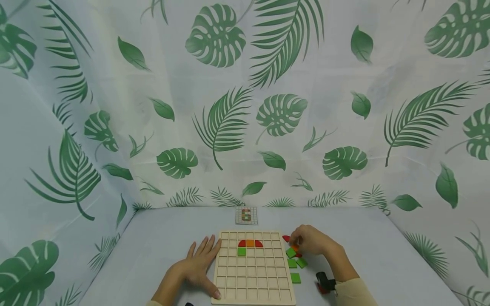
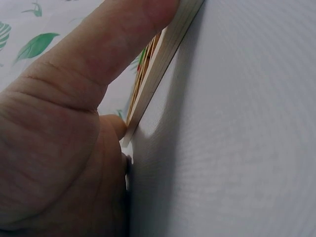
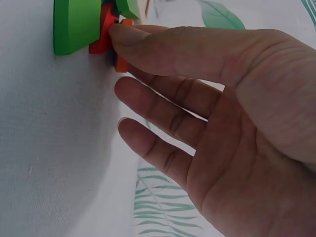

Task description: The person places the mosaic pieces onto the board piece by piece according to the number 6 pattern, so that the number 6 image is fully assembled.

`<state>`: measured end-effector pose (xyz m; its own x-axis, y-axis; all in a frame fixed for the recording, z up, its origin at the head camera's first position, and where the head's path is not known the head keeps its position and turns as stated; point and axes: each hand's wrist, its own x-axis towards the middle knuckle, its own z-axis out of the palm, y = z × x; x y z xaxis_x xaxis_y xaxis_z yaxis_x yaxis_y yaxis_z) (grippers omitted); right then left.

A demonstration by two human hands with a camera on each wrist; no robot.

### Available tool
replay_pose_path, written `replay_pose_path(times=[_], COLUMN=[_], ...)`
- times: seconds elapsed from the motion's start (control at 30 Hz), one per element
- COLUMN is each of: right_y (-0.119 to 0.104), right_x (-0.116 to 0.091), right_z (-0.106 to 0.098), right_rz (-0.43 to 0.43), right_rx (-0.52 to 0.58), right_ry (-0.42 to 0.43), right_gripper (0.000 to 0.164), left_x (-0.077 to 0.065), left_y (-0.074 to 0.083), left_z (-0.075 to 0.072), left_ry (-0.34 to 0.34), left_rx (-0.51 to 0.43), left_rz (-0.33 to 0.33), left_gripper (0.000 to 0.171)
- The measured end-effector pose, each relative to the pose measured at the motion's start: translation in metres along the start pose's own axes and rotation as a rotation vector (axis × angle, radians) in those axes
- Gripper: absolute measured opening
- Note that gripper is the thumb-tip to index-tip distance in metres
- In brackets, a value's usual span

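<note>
Board of pale gridded wood (image 1: 252, 272) bears four red, orange and green tiles (image 1: 241, 251), loose green squares (image 1: 296, 278) unplaced alongside, right hand (image 1: 311, 241) pinching flat orange piece (image 3: 121, 63) there, left hand (image 1: 197, 265) spread against board's edge.

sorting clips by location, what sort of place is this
Probably a curtained-off tabletop booth: leaf-print fabric hangs on three sides of a pale table, which bears a gridded wooden board.
</note>
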<state>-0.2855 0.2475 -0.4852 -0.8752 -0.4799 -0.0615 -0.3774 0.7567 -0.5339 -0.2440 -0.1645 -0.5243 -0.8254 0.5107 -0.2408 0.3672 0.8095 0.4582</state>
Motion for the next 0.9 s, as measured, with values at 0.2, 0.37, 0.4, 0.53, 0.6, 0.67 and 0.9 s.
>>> replay_pose_path(times=[0.2,0.37,0.4,0.53,0.6,0.67,0.9], right_y=[0.0002,-0.0004,-0.0007,-0.0004,-0.0007,-0.0015,-0.0071], right_x=[0.0002,-0.0007,-0.0009,-0.0030,-0.0039,-0.0040,0.0024], right_z=[0.0002,-0.0017,-0.0022,-0.0058,-0.0072,-0.0084,-0.0047], right_rz=[0.055,0.089,0.094,0.063,0.042,0.030,-0.012], right_rx=[-0.029,-0.006,-0.004,-0.021,-0.026,-0.025,0.020], right_ry=[-0.002,-0.027,-0.033,-0.035,-0.030,-0.016,0.086], right_gripper=[0.022,0.022,0.022,0.021,0.021,0.020,0.020], left_x=[-0.0012,-0.0014,-0.0014,-0.0010,-0.0010,-0.0010,-0.0024], left_y=[0.0020,0.0015,0.0010,0.0008,0.0009,0.0010,0.0014], left_z=[-0.0019,-0.0020,-0.0017,-0.0017,-0.0019,-0.0023,-0.0030], left_ry=[0.002,0.000,0.001,0.002,0.003,0.003,0.000], left_rx=[-0.003,-0.010,-0.010,-0.005,-0.003,-0.001,-0.002], left_rz=[0.005,0.003,0.003,0.002,0.002,0.003,0.011], left_gripper=[0.152,0.152,0.152,0.152,0.152,0.152,0.152])
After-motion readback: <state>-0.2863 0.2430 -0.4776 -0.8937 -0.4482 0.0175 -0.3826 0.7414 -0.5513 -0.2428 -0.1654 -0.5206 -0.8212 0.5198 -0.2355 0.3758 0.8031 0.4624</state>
